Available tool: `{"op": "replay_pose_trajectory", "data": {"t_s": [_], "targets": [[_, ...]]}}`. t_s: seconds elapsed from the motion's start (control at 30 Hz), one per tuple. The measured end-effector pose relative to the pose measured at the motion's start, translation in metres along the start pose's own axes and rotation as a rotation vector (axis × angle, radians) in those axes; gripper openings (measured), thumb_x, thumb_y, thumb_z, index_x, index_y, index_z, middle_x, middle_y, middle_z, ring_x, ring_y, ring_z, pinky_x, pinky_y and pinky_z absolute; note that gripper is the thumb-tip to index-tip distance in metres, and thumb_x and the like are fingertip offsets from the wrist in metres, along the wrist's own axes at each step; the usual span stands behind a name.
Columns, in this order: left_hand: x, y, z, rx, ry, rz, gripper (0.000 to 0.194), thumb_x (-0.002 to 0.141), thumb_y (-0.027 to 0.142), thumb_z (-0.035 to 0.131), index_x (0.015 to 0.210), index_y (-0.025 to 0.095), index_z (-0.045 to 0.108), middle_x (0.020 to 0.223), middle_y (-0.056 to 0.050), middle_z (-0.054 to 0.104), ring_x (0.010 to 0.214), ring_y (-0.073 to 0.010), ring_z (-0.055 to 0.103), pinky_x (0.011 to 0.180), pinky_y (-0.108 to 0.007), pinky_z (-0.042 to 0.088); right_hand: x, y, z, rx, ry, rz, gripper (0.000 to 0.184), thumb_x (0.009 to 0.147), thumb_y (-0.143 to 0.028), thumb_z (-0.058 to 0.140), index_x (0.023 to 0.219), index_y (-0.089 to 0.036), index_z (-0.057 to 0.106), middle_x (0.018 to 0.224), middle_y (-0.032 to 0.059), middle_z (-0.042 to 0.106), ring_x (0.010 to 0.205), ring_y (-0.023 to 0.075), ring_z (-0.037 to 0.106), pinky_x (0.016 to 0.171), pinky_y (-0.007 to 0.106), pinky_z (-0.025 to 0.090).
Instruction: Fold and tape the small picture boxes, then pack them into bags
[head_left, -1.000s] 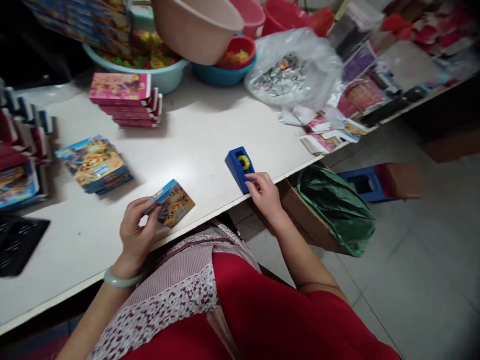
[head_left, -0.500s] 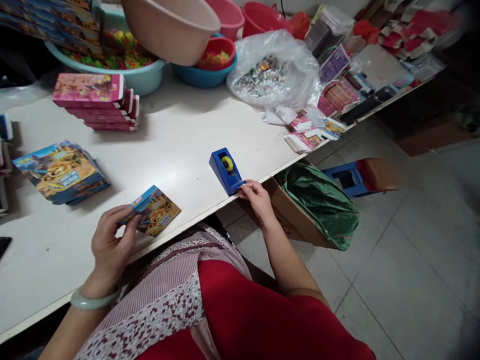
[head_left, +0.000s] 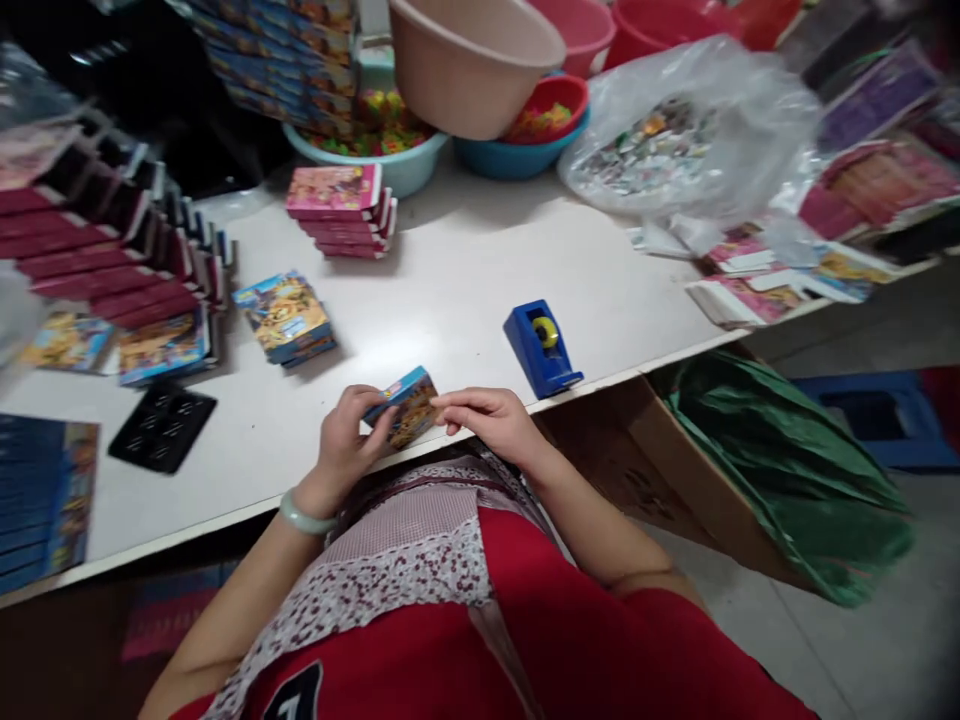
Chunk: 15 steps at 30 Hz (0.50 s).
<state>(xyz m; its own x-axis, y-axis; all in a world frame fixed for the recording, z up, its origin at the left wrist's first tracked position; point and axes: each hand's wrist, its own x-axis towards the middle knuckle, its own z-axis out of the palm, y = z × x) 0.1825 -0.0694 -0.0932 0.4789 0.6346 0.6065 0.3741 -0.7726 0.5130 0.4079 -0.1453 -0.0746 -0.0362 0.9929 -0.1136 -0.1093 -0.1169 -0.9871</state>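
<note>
My left hand (head_left: 352, 430) grips a small printed cardboard box (head_left: 414, 412), blue-edged with a yellow-brown picture, at the table's front edge. Thumb and fingers close round its left end. Against the box's right end, the fingertips of my right hand (head_left: 484, 418) are pinched together. Whatever is between them is too small to make out. A blue tape dispenser (head_left: 536, 350) with a yellow roll core stands on the table to the right of both hands. Left of the box sits a short stack of similar blue and yellow boxes (head_left: 289, 318).
Pink boxes (head_left: 337, 210) are stacked behind, with more piled at the left (head_left: 97, 240). A black tray (head_left: 163, 427) lies at the left. Basins (head_left: 480, 60) and a clear plastic bag (head_left: 757, 130) line the back. A carton with a green liner (head_left: 787, 490) stands below the table's right edge.
My right hand has left the tape dispenser's front and moved left to the box's right end. The box is still in my left hand. The view has swung left, showing more boxes.
</note>
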Motion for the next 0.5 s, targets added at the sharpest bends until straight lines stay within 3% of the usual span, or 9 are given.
{"op": "replay_pose_trajectory", "data": {"t_s": [0.1, 0.23, 0.4, 0.5], "targets": [[0.004, 0.000, -0.007, 0.048, -0.138, 0.071, 0.043, 0.097, 0.019, 0.057, 0.139, 0.024, 0.051, 0.098, -0.006, 0.064, 0.078, -0.0164, 0.061, 0.063, -0.026, 0.052, 0.030, 0.001, 0.028, 0.026, -0.056, 0.003, 0.039, 0.087, -0.037, 0.068, 0.124, -0.026, 0.070, 0.081, -0.0013, 0.076, 0.059, 0.0106, 0.065, 0.069, 0.032, 0.063], [0.006, -0.007, -0.010, 0.057, -0.296, 0.079, 0.050, 0.100, 0.018, 0.048, 0.149, 0.029, 0.045, 0.101, -0.007, 0.062, 0.078, -0.0162, 0.059, 0.063, -0.026, 0.050, 0.050, 0.006, 0.032, -0.210, -0.022, -0.012, 0.054, 0.090, -0.031, 0.064, 0.143, -0.025, 0.055, 0.080, -0.0013, 0.076, 0.046, 0.0095, 0.057, 0.054, 0.028, 0.056], [0.009, -0.018, -0.010, -0.189, -0.181, -0.032, 0.022, 0.099, 0.023, 0.058, 0.119, 0.023, 0.065, 0.096, -0.005, 0.066, 0.085, -0.0164, 0.064, 0.073, -0.029, 0.055, 0.069, 0.008, 0.023, -0.732, 0.002, -0.063, 0.061, 0.083, -0.036, 0.075, 0.141, -0.020, 0.059, 0.070, 0.0034, 0.073, 0.064, 0.0220, 0.068, 0.060, 0.032, 0.052], [0.020, -0.036, -0.029, -0.259, -0.012, -0.209, 0.011, 0.097, 0.026, 0.061, 0.103, 0.021, 0.069, 0.092, -0.004, 0.069, 0.086, -0.0169, 0.066, 0.078, -0.030, 0.055, 0.070, 0.018, 0.018, -0.798, -0.060, -0.016, 0.068, 0.081, -0.037, 0.075, 0.143, -0.017, 0.056, 0.071, 0.0035, 0.073, 0.064, 0.0227, 0.068, 0.060, 0.032, 0.050]]}}
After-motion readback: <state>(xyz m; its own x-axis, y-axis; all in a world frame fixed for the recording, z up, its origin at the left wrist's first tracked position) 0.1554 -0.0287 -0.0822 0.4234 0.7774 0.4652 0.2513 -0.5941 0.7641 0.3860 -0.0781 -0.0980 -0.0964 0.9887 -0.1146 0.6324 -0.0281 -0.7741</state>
